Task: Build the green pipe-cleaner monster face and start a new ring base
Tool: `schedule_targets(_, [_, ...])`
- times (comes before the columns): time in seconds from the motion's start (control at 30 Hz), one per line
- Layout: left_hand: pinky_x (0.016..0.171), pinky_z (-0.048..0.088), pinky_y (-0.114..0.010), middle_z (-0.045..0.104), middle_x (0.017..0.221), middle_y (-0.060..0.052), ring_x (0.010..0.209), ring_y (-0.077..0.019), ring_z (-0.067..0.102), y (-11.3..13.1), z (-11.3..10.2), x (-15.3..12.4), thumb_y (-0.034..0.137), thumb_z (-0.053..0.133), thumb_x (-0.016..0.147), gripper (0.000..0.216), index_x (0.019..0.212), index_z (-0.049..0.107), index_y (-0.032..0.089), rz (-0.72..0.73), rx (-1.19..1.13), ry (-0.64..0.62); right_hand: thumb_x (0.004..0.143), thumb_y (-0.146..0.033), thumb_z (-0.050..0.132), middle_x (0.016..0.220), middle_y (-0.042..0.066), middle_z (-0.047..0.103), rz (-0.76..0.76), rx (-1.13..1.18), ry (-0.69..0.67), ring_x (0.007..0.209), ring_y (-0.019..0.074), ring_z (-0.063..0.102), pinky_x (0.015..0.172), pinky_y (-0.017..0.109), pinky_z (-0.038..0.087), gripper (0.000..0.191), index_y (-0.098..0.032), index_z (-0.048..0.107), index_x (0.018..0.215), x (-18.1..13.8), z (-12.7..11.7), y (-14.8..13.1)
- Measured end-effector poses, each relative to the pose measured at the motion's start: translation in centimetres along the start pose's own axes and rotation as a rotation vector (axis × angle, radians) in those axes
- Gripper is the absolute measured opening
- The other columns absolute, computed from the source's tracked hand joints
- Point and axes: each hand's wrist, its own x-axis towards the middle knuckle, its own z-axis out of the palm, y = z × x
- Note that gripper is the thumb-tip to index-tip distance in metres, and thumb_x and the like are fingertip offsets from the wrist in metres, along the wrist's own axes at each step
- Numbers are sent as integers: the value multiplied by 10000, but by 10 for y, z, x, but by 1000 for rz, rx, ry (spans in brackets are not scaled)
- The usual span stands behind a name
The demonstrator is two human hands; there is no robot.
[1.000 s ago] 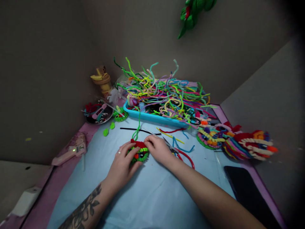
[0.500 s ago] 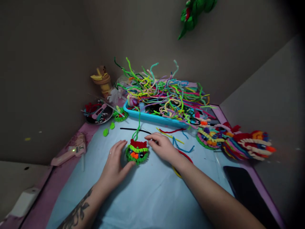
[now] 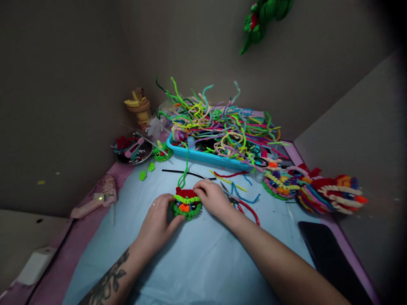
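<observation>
A small pipe-cleaner owl (image 3: pixel 187 202), green-rimmed with a red top, dark eyes and an orange beak, lies on the pale blue sheet. My left hand (image 3: pixel 160 216) holds its left side, fingers at the upper edge and thumb at the lower one. At its upper right edge, the curled fingers of my right hand (image 3: pixel 211 197) are closed on it; their tips are partly hidden. From the top of the owl a green pipe cleaner (image 3: pixel 186 167) runs up toward the tray. Red-handled scissors (image 3: pixel 251 209) lie behind my right wrist, partly covered by it.
A blue tray (image 3: pixel 206 158) heaped with pipe cleaners stands at the back. On the left are a pink glue gun (image 3: pixel 95 203), a metal bowl (image 3: pixel 135 160) and another green piece (image 3: pixel 162 152). Finished colourful pieces (image 3: pixel 330 192) and a dark phone (image 3: pixel 330 254) lie to the right.
My left hand has closed in on the owl's left side, and my right fingers have come onto its upper right edge. The scissors show more from behind my right wrist.
</observation>
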Motion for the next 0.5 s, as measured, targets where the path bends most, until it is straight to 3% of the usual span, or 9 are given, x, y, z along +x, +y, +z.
schedule_targets(0.13, [915,445,-464,549,1155,-138,1084,-276,532,-1,0,-1,342,638,765,436,1126,467,167,-3,6,19,801,-84,536,971,57,643,-9,3,-8,886,174,587,814,305,438,230,-188,640,978,-4,-11,0])
schedule_targets(0.33, [977,407,-483,487,1273,-157,1188,-278,467,-3,1,-2,345,627,789,574,1269,359,180,38,5,17,823,-119,543,909,53,592,-251,-165,-175,903,188,545,813,313,435,119,-194,610,887,-19,-29,-9])
schedule_targets(0.5, [941,433,-478,527,1209,-140,1124,-271,506,-1,0,0,293,630,782,503,1224,413,190,28,-28,-9,844,-140,532,937,76,602,-274,-343,-218,931,215,530,832,343,430,136,-187,595,955,-25,-25,-14])
